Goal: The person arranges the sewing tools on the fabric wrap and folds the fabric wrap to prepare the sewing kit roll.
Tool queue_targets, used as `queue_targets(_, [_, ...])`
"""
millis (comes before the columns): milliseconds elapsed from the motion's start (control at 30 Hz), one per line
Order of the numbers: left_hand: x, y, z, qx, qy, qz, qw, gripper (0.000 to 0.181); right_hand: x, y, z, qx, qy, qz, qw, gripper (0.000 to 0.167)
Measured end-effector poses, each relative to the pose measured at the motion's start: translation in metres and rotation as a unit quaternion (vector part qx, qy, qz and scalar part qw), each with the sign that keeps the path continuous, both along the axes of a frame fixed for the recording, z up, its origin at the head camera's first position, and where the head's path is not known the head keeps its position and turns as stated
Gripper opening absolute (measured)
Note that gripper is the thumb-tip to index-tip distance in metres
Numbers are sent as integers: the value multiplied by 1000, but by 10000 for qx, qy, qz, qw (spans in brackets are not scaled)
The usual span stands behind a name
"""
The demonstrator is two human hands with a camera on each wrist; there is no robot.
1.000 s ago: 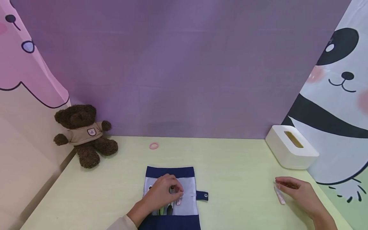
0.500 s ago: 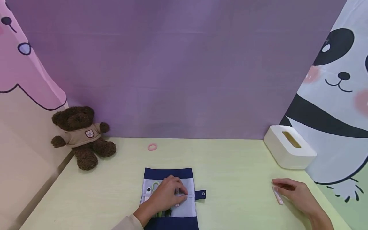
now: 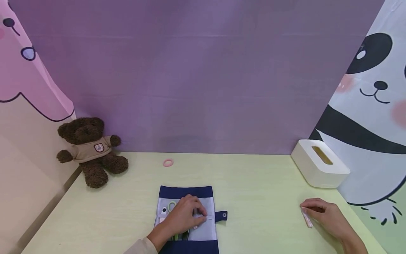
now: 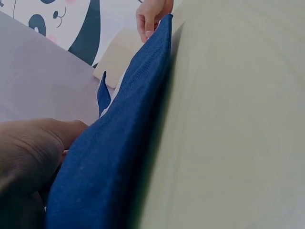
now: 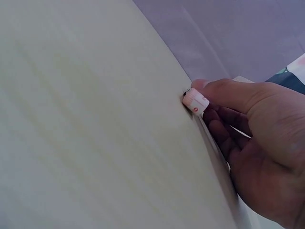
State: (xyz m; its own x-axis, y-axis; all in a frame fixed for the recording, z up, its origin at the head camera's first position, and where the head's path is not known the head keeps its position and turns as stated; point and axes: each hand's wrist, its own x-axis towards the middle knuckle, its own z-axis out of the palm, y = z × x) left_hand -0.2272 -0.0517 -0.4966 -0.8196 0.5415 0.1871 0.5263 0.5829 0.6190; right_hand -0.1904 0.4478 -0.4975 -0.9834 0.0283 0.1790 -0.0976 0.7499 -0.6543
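A dark-blue pouch (image 3: 185, 192) lies unrolled, its pale lining holding green-handled scissors (image 3: 171, 206), a white-topped tool (image 3: 164, 211) and a small pinkish item (image 3: 195, 225) partly under the left hand. My left hand (image 3: 187, 215) rests over it, thumb and index finger pinching at the lining's band; the exact contact is partly hidden. In the left wrist view the hand (image 4: 33, 152) is behind the pouch's raised blue edge (image 4: 109, 143). At the right, my right hand (image 3: 330, 217) pinches the upper end of a pink-and-white stick (image 3: 307, 219); its patterned end (image 5: 196, 101) shows in the right wrist view.
A pink ring (image 3: 168, 162) lies behind the pouch on the pale table (image 3: 253, 197). A brown teddy bear (image 3: 92, 148) sits at the back left, and a white tissue box (image 3: 320, 164) stands at the back right. The pouch's snap strap (image 3: 221, 215) sticks out to the right.
Compared with a second ago, my left hand sits slightly further right over the pouch, uncovering the scissors' handle. My right hand's fingers have closed further around the stick's top. The view shifted slightly.
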Motion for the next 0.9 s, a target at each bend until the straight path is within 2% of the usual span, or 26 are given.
queue_targets(133, [-1,-1,-2,65,-31,-36,10000,5,1,-1,0,8,-9,-100,9999,16])
queue_targets(267, [-2,-1,-3,164,-5,-69,9998,7,2,-2,6,82,-331,-337,9989,23])
queue_targets(367, [-3,0,-4,219,-32,-52,9997,8,1,-6,14,-161,-592,-354,9975,31])
queue_targets(467, [-3,0,-4,244,-96,-4,9997,7,-3,-15,19,-565,-655,-213,9960,37])
queue_targets(633, [-4,1,-4,264,-143,16,9995,5,-13,-41,26,-1127,-521,115,9922,37])
queue_targets(900, [-3,0,-7,246,-161,25,9996,5,-35,-102,28,-2117,-625,728,9726,36])
